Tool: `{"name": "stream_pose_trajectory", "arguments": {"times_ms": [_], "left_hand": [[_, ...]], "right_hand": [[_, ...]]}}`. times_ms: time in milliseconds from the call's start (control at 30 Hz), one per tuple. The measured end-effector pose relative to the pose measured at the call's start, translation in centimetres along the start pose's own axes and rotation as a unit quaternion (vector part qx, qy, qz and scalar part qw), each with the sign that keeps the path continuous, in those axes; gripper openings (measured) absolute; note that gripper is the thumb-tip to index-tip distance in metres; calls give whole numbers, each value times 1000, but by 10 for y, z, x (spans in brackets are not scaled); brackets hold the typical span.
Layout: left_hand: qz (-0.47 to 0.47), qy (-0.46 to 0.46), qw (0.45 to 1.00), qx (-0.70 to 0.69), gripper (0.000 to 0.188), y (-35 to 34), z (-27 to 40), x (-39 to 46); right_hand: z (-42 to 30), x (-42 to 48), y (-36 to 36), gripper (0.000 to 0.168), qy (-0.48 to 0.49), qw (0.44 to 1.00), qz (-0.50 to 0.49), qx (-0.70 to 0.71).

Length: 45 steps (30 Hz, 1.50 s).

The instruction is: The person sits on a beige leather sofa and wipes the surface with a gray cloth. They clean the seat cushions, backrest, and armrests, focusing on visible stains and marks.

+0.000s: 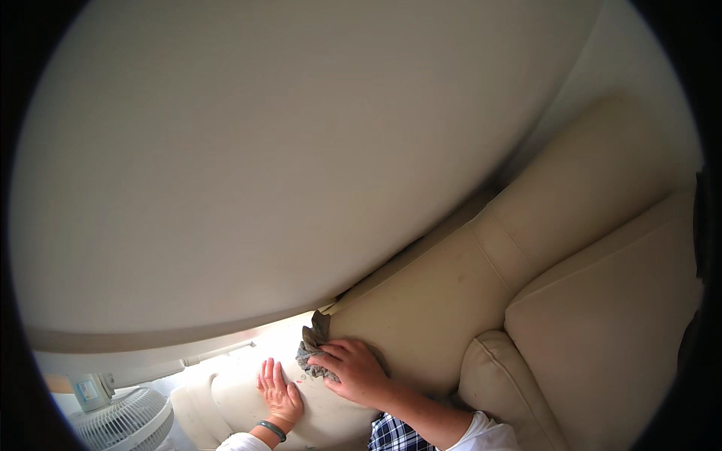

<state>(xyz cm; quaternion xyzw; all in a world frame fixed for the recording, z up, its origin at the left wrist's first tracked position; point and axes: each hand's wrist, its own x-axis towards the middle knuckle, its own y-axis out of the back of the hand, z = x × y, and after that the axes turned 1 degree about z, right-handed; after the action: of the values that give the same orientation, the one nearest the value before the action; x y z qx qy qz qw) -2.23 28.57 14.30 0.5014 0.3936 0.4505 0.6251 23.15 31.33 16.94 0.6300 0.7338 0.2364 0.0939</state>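
Note:
A crumpled grey cloth (318,355) is held in my right hand (355,372), against the top of a beige leather sofa (417,315) where it meets the wall. To its left, my left hand (277,394) lies flat on the brightly lit part of the sofa, fingers apart, holding nothing. A dark green bangle is on the left wrist. A small red mark (299,381) shows on the leather between my hands.
The pale wall (254,158) rises behind the sofa. A white fan (127,420) stands at the lower left. Sofa cushions (609,315) lie on the right, beside a smaller padded piece (499,377). Plaid fabric (397,434) shows below my right forearm.

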Motion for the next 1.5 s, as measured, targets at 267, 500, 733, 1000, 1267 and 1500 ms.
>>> {"name": "stream_pose_trajectory", "arguments": {"times_ms": [267,500,733,1000,1267,1500], "left_hand": [[-13,17,999,-23,62,6,7,8],[25,28,998,-45,61,4,2,0],[44,9,997,-63,57,2,14,8],[4,35,998,-57,57,7,9,9],[-17,42,997,-61,51,2,67,68],[10,54,996,-71,51,1,70,61]], "right_hand": [[1,-1,3,39,-30,996,54,57],[11,29,142,39,-196,949,248,-17],[86,1,130,50,-285,849,293,-336],[23,-22,74,44,-132,956,78,-251],[-33,88,347,41,-69,769,283,-569],[69,92,360,26,-173,711,370,-572]]}}
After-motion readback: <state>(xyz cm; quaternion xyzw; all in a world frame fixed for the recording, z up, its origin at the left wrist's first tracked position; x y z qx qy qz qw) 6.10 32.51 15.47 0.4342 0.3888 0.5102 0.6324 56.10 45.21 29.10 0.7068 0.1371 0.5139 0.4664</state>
